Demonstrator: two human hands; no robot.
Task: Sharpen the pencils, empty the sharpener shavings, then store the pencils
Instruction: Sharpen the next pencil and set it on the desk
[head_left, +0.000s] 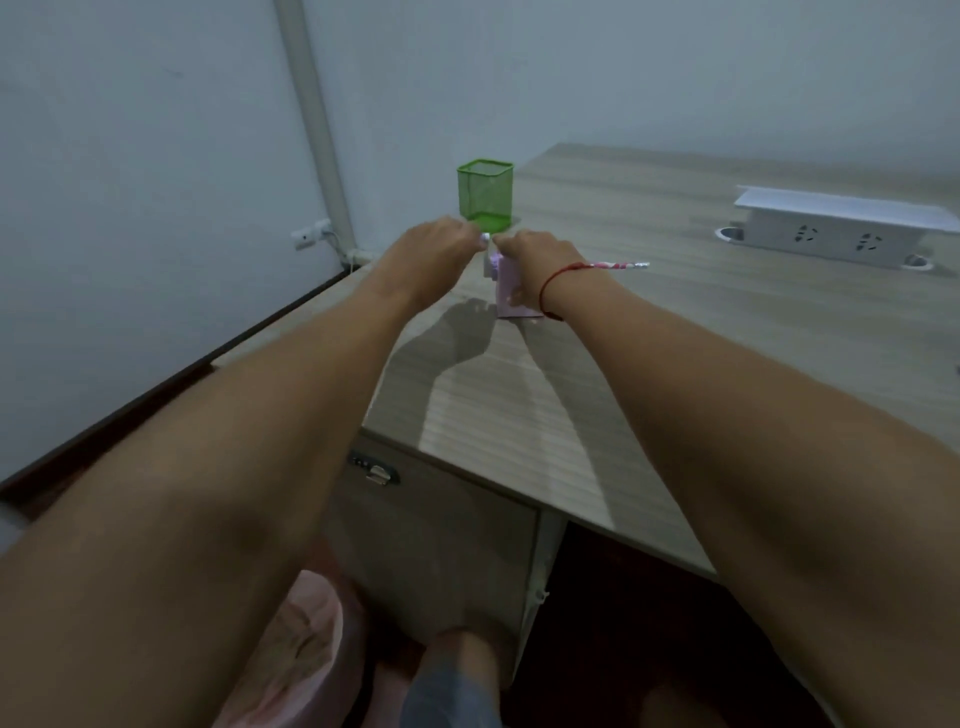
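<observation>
A pale pink pencil sharpener (511, 299) stands upright on the wooden desk (649, 364). My right hand (535, 254) is closed over its top from the right. From the left, my left hand (434, 241) pinches a small silver part (485, 238) at the sharpener's top; the fingers hide what that part is. A pink-and-white patterned pencil (621, 265) lies flat on the desk just behind my right wrist. Right behind my hands, near the desk's left edge, stands a green mesh pencil holder (485, 197) that looks empty.
A white power socket box (831, 231) sits at the desk's back right. Under the desk are a drawer cabinet with a lock (376, 474) and a bin with a pink liner (304, 649). The wall with an outlet (310, 236) lies close on the left.
</observation>
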